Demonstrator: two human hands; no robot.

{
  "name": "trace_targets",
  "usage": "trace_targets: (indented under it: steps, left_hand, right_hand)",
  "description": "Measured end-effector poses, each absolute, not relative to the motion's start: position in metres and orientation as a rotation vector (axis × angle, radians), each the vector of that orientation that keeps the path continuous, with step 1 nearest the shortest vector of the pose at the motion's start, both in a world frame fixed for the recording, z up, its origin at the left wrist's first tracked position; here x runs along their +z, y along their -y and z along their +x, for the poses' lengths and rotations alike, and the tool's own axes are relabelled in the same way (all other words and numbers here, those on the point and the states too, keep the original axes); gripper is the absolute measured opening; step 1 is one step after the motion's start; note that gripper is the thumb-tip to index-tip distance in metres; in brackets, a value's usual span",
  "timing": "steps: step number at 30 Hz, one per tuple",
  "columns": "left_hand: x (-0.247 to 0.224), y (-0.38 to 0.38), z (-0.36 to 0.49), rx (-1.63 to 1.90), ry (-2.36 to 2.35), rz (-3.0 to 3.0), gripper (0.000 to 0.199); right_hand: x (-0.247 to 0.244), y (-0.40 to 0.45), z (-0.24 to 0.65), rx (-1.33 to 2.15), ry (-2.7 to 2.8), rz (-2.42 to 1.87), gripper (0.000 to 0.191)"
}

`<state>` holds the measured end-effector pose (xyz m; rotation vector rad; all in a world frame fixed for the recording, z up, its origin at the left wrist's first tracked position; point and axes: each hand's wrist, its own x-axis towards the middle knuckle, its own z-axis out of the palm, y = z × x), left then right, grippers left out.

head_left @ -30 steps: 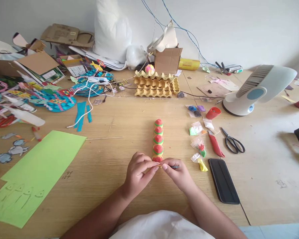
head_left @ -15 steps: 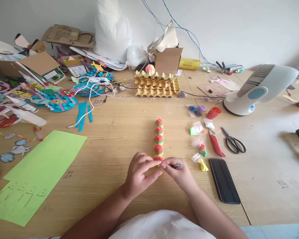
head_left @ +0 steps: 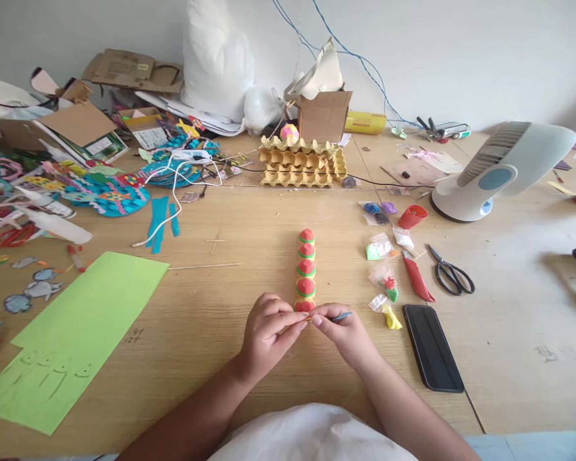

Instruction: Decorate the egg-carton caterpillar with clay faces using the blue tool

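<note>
A row of red, green and yellow domed pieces (head_left: 306,268) runs away from me down the middle of the table. At its near end my left hand (head_left: 272,330) has thumb and fingers brought together, with a small orange bit showing at the tips; what it pinches is too small to name. My right hand (head_left: 338,328) touches those fingertips and holds a thin blue tool (head_left: 342,316) between thumb and fingers. The nearest domed piece is partly hidden behind the fingers.
Right of the row lie small clay bags (head_left: 379,247), a red cup (head_left: 412,216), a red-handled knife (head_left: 418,276), black scissors (head_left: 454,278) and a phone (head_left: 432,347). Green paper (head_left: 89,320) lies left. Egg trays (head_left: 297,168) and a white fan (head_left: 502,169) stand behind.
My left thumb has moved up and closed against the fingers. The blue tool has shifted slightly in my right hand, and a bit of orange now shows between the fingertips.
</note>
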<state>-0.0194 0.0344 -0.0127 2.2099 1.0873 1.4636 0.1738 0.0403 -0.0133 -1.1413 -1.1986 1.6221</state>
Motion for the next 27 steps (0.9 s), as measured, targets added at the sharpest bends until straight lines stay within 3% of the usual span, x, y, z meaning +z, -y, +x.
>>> trace_targets:
  steps: [10, 27]
  left_hand:
    - [-0.011, -0.036, -0.024, 1.379, -1.0, 2.189, 0.027]
    - [-0.012, -0.04, -0.028, 1.279, -0.925, 2.112, 0.016]
  right_hand:
    - [-0.017, -0.039, 0.168, 1.705, 0.99, -1.088, 0.027]
    - [-0.017, -0.04, 0.173, 1.754, 1.156, -1.037, 0.027]
